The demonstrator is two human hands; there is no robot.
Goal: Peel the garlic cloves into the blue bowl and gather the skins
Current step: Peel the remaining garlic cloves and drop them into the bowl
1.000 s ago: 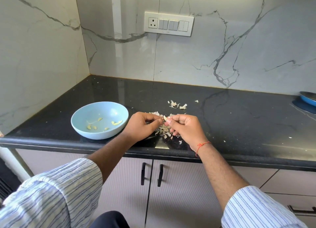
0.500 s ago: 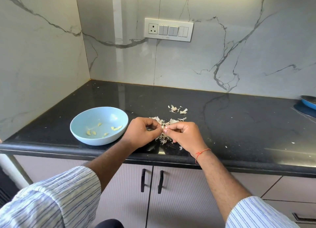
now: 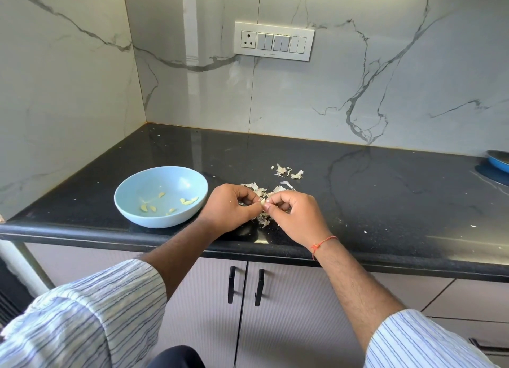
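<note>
Both the left hand (image 3: 227,209) and the right hand (image 3: 294,216) pinch one garlic clove (image 3: 262,201) between their fingertips, above a heap of garlic skins (image 3: 264,192) they partly hide. The blue bowl (image 3: 132,202), just left on the black countertop (image 3: 385,196), holds peeled cloves (image 3: 188,201); a blue pan (image 3: 500,161) sits far right.

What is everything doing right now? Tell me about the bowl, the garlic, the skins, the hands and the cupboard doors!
Blue bowl: upright on the counter, a few peeled cloves inside.
Garlic clove: pinched between both hands, above the skins.
Garlic skins: scattered loose on the counter, not gathered.
Left hand: fingers curled, pinching the clove.
Right hand: fingers curled, pinching the clove.
Cupboard doors: closed.
</note>
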